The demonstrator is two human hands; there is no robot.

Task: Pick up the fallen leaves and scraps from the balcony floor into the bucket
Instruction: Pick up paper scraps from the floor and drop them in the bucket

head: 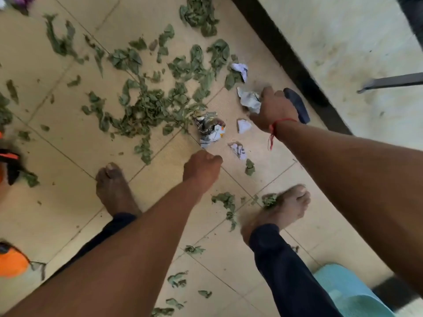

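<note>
Green leaves (148, 104) lie scattered over the beige tiled floor (68, 138), thickest in the middle. Crumpled paper scraps lie to their right: a large ball (210, 130), a small white piece (243, 125), another scrap (239, 151) and one further back (240, 68). My right hand (273, 108) reaches down and grips a crumpled paper scrap (249, 99). My left hand (202, 167) hovers lower, just below the large ball, its fingers curled with nothing seen in it. A light blue bucket (350, 291) shows at the bottom right edge.
My two bare feet (114, 191) (283, 207) stand on the tiles among loose leaves. A dark sandal (297, 104) lies beside my right hand by the black threshold strip (297, 65). Orange and black objects (11, 261) sit at the left edge.
</note>
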